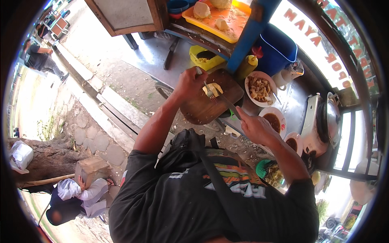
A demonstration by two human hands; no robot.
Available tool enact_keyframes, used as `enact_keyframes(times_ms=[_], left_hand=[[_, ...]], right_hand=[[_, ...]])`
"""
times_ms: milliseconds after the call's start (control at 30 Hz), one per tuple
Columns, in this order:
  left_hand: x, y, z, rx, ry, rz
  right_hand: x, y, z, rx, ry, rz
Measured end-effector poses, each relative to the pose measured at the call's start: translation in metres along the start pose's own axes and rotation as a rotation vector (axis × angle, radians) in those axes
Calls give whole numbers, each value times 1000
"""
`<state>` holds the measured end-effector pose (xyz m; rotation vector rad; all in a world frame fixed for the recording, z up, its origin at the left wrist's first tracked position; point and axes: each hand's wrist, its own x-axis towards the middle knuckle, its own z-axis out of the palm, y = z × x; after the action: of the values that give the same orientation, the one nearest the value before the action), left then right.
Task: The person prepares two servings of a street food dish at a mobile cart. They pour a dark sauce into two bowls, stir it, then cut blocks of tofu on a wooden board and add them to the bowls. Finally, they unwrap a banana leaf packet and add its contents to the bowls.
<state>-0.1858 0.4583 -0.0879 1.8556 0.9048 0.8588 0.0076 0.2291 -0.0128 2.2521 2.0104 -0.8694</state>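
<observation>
My left hand (191, 82) grips a metal fork (207, 88), its tines on a pale yellow piece of food (216, 88). That piece rests on a dark round-cornered wooden cutting board (199, 112). From the right, my right hand (255, 125) holds a knife (228, 104) by its handle, the blade reaching the food beside the fork. Right of the board stands a bowl (249, 79) of chopped brown food with a spoon handle over its rim. Nearer my right forearm are a bowl of brown sauce (271, 121) and a smaller sauce bowl (292, 143), partly hidden.
An orange tray (209, 25) with pale food chunks sits on the shelf above. Below it are a yellow container (214, 62), another knife (171, 54) and a sauce bottle (247, 67). A blue bin (278, 50) and a gas stove (314, 123) stand right. One person (77, 197) sits at lower left.
</observation>
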Motion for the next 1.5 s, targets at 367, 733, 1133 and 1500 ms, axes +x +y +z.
enact_keyframes(times_ms=[367, 733, 1133, 1500], left_hand=[[-5, 11, 7, 126, 77, -49], [27, 37, 34, 350, 45, 252], [13, 47, 9, -4, -162, 26], [17, 18, 53, -2, -73, 166]], right_hand=[[17, -3, 13, -18, -86, -11], [-8, 7, 26, -66, 46, 79], [22, 21, -2, -36, 166, 35], [21, 26, 34, 59, 133, 52]])
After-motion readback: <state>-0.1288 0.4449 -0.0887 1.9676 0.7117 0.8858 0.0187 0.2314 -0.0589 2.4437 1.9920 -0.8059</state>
